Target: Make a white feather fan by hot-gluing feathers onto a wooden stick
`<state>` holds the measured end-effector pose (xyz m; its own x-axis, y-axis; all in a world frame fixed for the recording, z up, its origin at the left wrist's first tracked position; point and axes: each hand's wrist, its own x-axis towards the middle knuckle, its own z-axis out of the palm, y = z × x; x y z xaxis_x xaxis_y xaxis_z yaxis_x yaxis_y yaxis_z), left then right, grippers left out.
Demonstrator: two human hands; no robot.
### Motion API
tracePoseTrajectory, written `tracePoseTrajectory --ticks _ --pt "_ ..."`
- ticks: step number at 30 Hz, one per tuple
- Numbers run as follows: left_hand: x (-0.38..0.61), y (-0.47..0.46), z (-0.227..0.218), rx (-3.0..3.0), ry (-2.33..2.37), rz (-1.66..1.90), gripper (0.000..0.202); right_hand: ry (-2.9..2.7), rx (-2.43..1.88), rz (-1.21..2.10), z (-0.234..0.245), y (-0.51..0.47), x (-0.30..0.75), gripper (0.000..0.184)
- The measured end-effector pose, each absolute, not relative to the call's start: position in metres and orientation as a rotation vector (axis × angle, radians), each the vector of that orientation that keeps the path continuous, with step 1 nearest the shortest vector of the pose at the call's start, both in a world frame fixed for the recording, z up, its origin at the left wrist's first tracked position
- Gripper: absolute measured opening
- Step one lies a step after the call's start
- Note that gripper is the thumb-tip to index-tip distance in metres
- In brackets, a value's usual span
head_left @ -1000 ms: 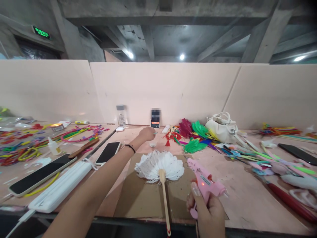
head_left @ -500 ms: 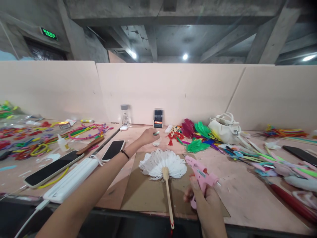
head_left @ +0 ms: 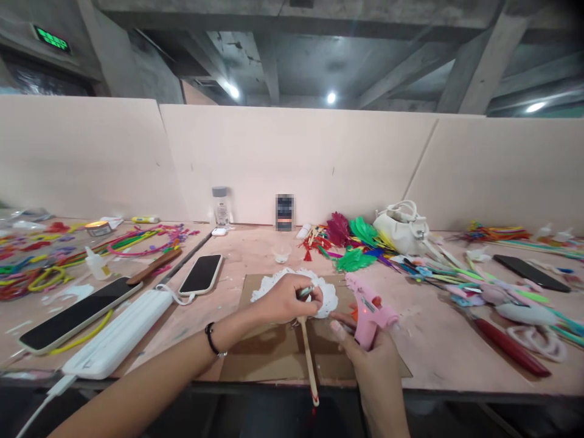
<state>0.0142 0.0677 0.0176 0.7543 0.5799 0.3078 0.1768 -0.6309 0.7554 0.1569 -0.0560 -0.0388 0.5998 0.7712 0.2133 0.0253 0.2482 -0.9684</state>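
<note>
My left hand (head_left: 292,298) is closed in a pinch over the white feather fan (head_left: 326,298). A small shiny silvery-green piece (head_left: 305,292) shows between its fingers; I cannot make out its kind. My right hand (head_left: 374,359) is wrapped round a pink hot glue gun (head_left: 367,313), held just right of the fan with its nozzle end to the right. The fan lies on a brown cardboard sheet (head_left: 264,359), its wooden handle (head_left: 308,359) pointing toward me over the table edge. My left hand covers part of the fan's middle.
Behind the fan stands a small clear dish (head_left: 280,257). Coloured feathers (head_left: 360,258) and a white handbag (head_left: 404,228) lie back right. A red-handled tool (head_left: 513,350) is at right. A white power bank (head_left: 118,334) and phones (head_left: 201,274) lie left.
My left hand has come back from the small dish to above the fan. The glue gun is tilted a little differently in my right hand. The view has shifted slightly.
</note>
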Motion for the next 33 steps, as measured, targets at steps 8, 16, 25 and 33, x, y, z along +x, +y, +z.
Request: tracePoseTrajectory --ticks 8,16,25,33 --pt "0.016 0.054 0.003 2.19 0.449 0.674 0.007 -0.892 -1.31 0.558 -0.049 -0.057 0.161 0.052" --pt "0.012 0.058 0.007 2.216 0.399 0.622 0.013 -0.81 -1.231 0.603 -0.042 -0.059 0.154 0.058" --pt "0.002 0.067 0.027 2.268 0.427 0.539 0.015 -0.773 -1.295 0.63 -0.036 -0.064 0.154 0.06" --pt "-0.026 0.088 0.05 2.502 0.368 0.001 0.011 -0.841 -1.341 0.626 -0.044 -0.063 0.161 0.046"
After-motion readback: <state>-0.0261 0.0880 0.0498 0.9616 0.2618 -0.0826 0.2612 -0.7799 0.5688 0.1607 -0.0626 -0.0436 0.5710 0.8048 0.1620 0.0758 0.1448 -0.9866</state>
